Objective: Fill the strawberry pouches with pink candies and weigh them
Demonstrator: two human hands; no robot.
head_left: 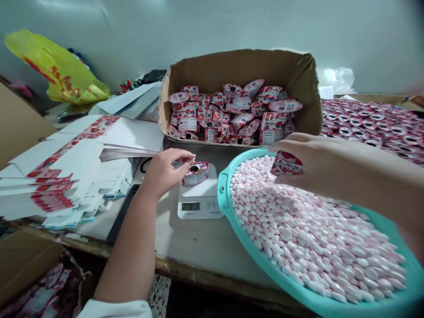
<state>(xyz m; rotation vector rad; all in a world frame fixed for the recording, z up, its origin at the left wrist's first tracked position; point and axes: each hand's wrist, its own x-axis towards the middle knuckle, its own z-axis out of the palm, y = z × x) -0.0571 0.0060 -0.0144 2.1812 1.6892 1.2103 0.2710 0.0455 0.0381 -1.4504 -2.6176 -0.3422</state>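
My left hand (pixel 167 170) reaches to a small red-and-white candy packet (pixel 195 172) standing on a white digital scale (pixel 199 194); its fingers are curled, pinching at the packet's rim. My right hand (pixel 308 163) hovers over a teal basin (pixel 222 194) heaped with pink and white candies (pixel 308 234). It is closed on a red strawberry-printed packet (pixel 286 164). The scale's display shows digits.
A cardboard box (pixel 238 66) of filled packets stands behind the scale. Stacks of flat white and red cartons (pixel 66 172) lie at left, a yellow bag (pixel 56 70) beyond. Many more packets (pixel 371 126) spread at right. The table edge (pixel 198 274) runs below.
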